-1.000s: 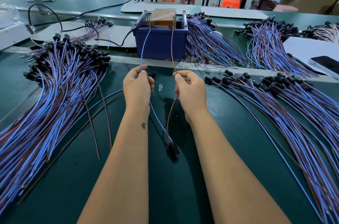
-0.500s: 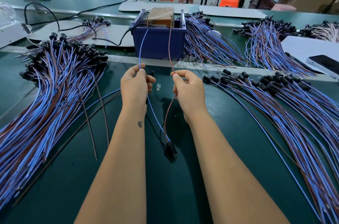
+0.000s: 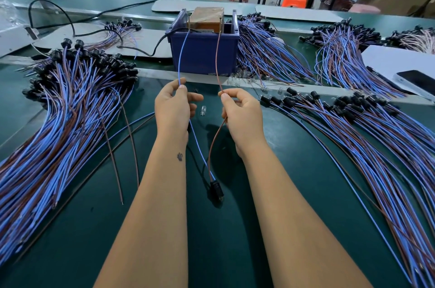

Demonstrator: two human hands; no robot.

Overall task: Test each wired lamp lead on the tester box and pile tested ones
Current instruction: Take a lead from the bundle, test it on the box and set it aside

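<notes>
Blue-brown lamp lead (image 3: 213, 165) at tester box (image 3: 204, 48)

No text or label can be read.

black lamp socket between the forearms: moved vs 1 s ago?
No real move. The black lamp socket hangs at about the same spot below the blue tester box as before; the small offset matches the whole view shifting.

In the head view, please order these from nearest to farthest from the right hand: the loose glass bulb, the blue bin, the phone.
1. Loose glass bulb: just left of the right hand.
2. Blue bin: ahead, slightly left.
3. Phone: far right, on the white sheet.
</notes>
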